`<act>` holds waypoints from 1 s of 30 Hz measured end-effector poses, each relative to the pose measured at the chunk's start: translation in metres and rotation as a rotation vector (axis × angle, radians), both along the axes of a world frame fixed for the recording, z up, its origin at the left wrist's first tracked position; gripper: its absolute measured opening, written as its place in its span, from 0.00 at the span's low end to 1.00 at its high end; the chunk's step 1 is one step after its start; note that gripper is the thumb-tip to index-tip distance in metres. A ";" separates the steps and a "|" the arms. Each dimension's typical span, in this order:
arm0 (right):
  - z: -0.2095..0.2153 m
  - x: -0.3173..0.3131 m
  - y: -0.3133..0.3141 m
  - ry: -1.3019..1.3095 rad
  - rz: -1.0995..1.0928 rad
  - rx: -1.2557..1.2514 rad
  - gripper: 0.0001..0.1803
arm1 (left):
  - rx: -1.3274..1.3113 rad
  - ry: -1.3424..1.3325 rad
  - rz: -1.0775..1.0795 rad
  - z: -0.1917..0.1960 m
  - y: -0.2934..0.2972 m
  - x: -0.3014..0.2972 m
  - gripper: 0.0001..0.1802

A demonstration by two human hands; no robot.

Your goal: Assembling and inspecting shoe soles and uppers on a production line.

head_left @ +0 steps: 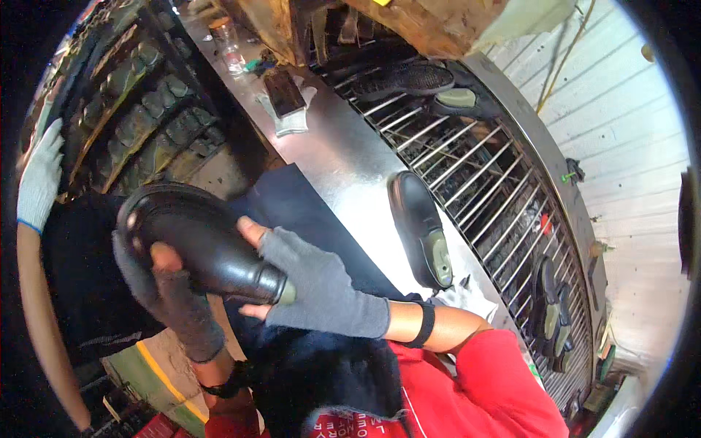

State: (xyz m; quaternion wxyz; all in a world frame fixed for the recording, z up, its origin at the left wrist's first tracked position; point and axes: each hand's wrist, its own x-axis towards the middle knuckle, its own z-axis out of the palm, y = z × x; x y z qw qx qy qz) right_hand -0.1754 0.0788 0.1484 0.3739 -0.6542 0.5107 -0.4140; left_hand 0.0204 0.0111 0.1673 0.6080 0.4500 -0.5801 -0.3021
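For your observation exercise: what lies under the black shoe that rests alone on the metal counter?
The black shoe lies directly on the bare metal counter, beside the wire rack. Its grey-green last shows at the heel. The counter beneath its sole is covered, so anything there cannot be seen.

Dim left side, brighter right; glare on steel counter [343, 157]; fisheye bending, black vignette at rim.

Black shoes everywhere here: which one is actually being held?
The glossy black shoe at lower left, gripped between the left hand and right hand, both in grey fingerless gloves. The other black shoe lies untouched on the metal counter.
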 end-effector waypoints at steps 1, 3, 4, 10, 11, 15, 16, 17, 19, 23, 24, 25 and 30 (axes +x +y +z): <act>-0.003 -0.004 0.004 0.090 -0.002 0.068 0.56 | 0.065 0.047 0.053 -0.009 -0.001 -0.001 0.53; -0.011 -0.014 0.008 -0.007 0.059 0.191 0.55 | 0.143 -0.097 0.060 -0.026 0.004 -0.002 0.53; -0.015 -0.026 0.010 -0.134 0.090 0.276 0.54 | 0.190 -0.114 0.039 -0.031 0.005 0.000 0.53; -0.039 -0.063 0.004 -0.435 0.127 0.511 0.40 | 0.516 -0.163 -0.284 -0.050 0.069 -0.021 0.47; -0.039 -0.061 0.003 -0.382 0.110 0.457 0.42 | 0.589 -0.099 -0.294 -0.050 0.071 -0.025 0.47; -0.031 -0.033 0.005 -0.063 -0.065 -0.070 0.54 | 0.356 -0.060 -0.389 -0.046 0.036 -0.015 0.46; -0.028 -0.027 0.012 0.074 -0.044 0.046 0.57 | 0.440 0.008 -0.442 -0.045 0.020 -0.007 0.48; -0.030 -0.021 0.006 0.096 -0.082 -0.072 0.57 | 0.473 -0.054 -0.411 -0.042 0.010 0.005 0.49; -0.037 -0.016 0.001 0.083 -0.115 -0.221 0.57 | 0.150 -0.597 -0.349 -0.039 -0.008 0.026 0.45; -0.071 -0.018 -0.028 -0.603 0.032 0.107 0.48 | -0.152 -0.798 -0.662 -0.062 -0.013 0.037 0.24; -0.080 -0.018 -0.034 -0.717 0.042 0.199 0.45 | -0.405 -0.959 -0.734 -0.071 -0.014 0.037 0.22; -0.090 -0.018 -0.040 -0.675 -0.012 0.257 0.40 | -0.383 -1.103 -0.756 -0.086 -0.007 0.032 0.22; -0.095 -0.043 -0.022 0.032 0.126 0.017 0.30 | -0.057 -0.914 -0.943 -0.114 0.003 0.045 0.28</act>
